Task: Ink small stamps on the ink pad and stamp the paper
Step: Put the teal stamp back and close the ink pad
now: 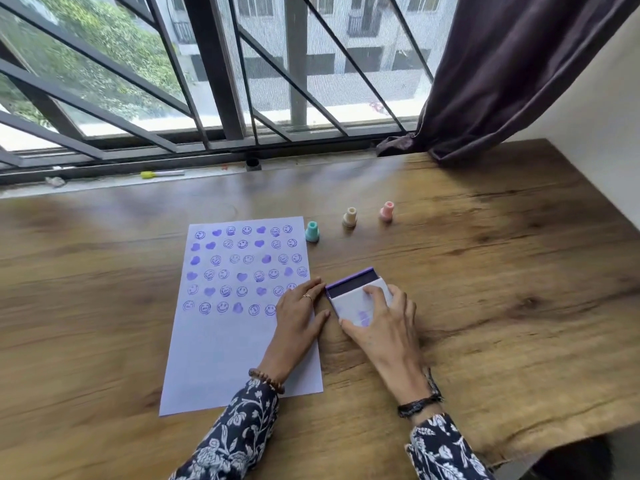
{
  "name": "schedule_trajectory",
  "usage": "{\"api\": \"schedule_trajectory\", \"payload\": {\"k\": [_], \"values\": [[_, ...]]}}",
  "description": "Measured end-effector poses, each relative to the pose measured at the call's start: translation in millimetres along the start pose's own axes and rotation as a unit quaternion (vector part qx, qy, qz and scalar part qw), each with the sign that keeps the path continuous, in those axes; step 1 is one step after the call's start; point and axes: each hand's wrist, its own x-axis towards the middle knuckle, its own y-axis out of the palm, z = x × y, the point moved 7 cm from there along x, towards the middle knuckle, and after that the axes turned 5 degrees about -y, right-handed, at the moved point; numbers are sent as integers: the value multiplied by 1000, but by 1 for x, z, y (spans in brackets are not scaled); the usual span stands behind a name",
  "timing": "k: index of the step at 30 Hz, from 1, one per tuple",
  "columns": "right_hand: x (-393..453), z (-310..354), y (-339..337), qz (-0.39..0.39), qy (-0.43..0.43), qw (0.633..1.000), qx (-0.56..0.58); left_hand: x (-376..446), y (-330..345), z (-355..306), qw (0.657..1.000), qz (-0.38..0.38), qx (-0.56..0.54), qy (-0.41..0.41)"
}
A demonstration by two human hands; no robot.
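Wooden table [485, 271] by a barred window. White paper sheet [239, 341] holds six rows of purple prints; left hand [298, 317] lies flat on its right edge. Right hand [381, 320] grips the purple ink pad's white lid [349, 306], half-covering it, just beside the paper. Judgement: keep the base pinned, seat the lid squarely. Teal stamp [312, 231], cream stamp [350, 216] and pink stamp [387, 211] stand behind.

Head-worn view, angled down, close over the table [485, 271].
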Motion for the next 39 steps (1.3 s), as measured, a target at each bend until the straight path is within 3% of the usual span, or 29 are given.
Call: {"api": "schedule_trajectory", "payload": {"k": [11,17,22,27,32,39], "values": [[23,4,4,-3,-15,1000,-5,2,2,4,1000,-7,-17,6],[23,-17,-3,-17,8,982,188,-5,-2,7,999,-38,-22,-29],[22,-31,-10,-34,13,979,198,-20,5,7,994,-75,52,-58],[40,-47,-21,-82,44,971,222,10,30,-15,988,19,145,-44],[74,-85,-37,-98,83,965,227,52,69,-55,987,114,114,-21],[100,-107,-49,-110,115,954,255,79,82,-79,984,131,116,-26]]}}
